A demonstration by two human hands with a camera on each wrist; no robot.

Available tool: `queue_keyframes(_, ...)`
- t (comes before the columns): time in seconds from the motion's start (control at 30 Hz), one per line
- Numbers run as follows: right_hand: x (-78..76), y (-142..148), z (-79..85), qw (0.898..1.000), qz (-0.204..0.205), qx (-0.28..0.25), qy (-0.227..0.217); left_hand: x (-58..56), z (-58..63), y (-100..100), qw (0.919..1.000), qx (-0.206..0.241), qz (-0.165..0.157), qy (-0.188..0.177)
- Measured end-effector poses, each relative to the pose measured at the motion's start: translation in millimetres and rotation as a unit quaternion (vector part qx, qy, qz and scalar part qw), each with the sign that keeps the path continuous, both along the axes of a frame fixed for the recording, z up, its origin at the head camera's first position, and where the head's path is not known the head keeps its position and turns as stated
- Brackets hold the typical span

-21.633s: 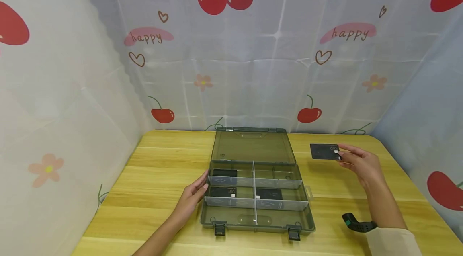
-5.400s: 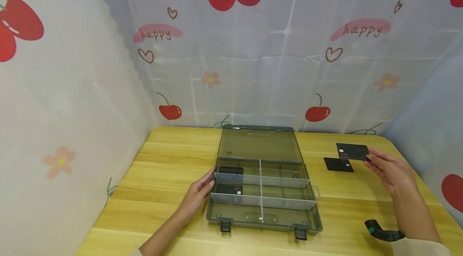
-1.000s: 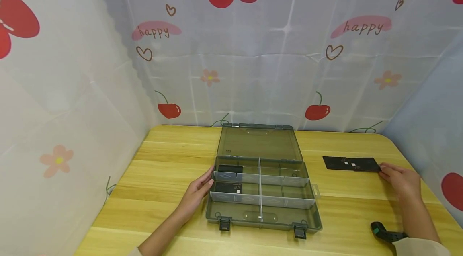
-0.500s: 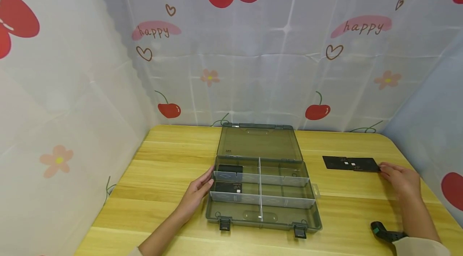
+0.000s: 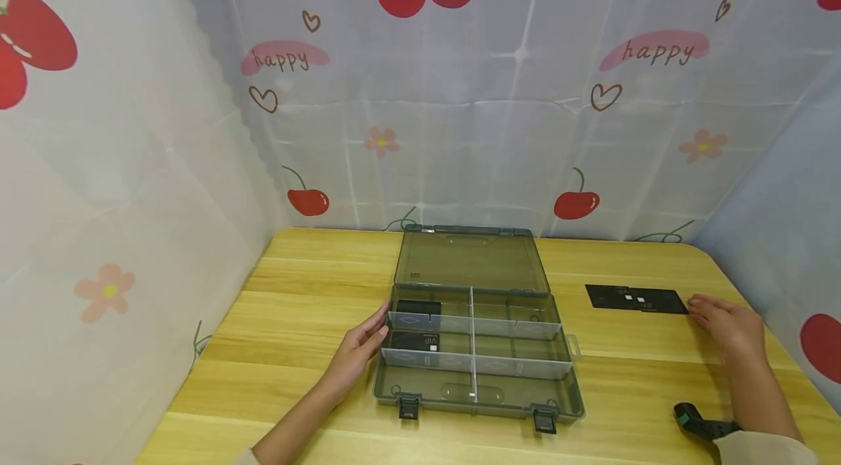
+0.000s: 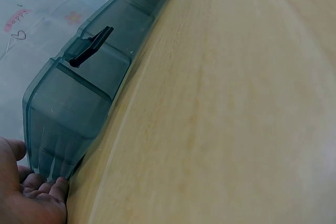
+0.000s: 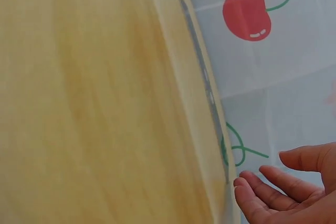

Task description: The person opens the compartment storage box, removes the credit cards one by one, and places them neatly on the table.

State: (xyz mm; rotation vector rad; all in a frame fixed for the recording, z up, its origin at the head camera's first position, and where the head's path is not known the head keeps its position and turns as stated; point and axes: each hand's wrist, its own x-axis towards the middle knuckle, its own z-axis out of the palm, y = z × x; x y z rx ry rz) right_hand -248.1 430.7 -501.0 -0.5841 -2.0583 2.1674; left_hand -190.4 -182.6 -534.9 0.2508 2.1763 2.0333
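A translucent grey-green compartment box (image 5: 423, 396) stands with its lid (image 5: 471, 260) laid back on the wooden table. My left hand (image 5: 355, 352) touches its left side with extended fingers; the left wrist view shows the fingertips against the wall. In the left column, one black card (image 5: 420, 306) is in the back compartment, and a black VIP card (image 5: 412, 340) in the middle one. Right of the box, two black cards lie flat: a left card (image 5: 606, 296) and a right card (image 5: 665, 301), their ends meeting. My right hand (image 5: 729, 323) is at the right card's outer edge, thumb and fingers apart.
Two dark latches hang from the box's front edge, a left latch (image 5: 409, 408) and a right latch (image 5: 545, 421). A clear tab (image 5: 574, 347) sticks out on its right side. A cherry-patterned curtain (image 5: 460, 122) borders the table's back and sides.
The right hand has lowered its card from the air, laid it beside the other one and let go. Much earlier, a card lay in the middle right compartment. The left hand stays put.
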Motion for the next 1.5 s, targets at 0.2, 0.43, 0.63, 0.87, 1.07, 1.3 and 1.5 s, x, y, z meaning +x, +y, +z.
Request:
queue_keyframes(0.2, 4.0, -6, 10.4, 0.999, 0.021, -0.013, 0.035, -0.6, -1.2, 0, 1.0, -0.004, -0.001, 0.003)
queue_keyframes(0.43, 3.8, -23, 30.1, 0.996, 0.04, -0.022, 0.075, -1.7, -2.7, 0, 1.0, 0.0, 0.003, 0.005)
queue_keyframes(0.63, 8.4, -40, 48.6, 0.987, 0.084, -0.049, 0.126, -0.6, -2.6, 1, 1.0, 0.004, 0.004, 0.0)
queue_keyframes(0.87, 13.9, -57, 63.2, 0.98, 0.126, -0.06, 0.145, -0.6, -1.7, 1, 1.0, 0.004, 0.003, -0.001)
queue_keyframes(1.07, 14.6, -69, 68.0, 0.978, 0.138, -0.023, 0.154, -0.5, -1.2, 1, 1.0, 0.004, 0.002, 0.001)
queue_keyframes(1.3, 13.1, -87, 71.1, 0.974, 0.164, 0.042, 0.154, -0.5, -0.8, 1, 1.0, 0.003, 0.006, 0.006)
queue_keyframes(1.5, 15.7, -103, 78.1, 0.968, 0.185, 0.096, 0.142, -1.0, -1.4, 1, 0.9999, 0.001, 0.004, 0.01)
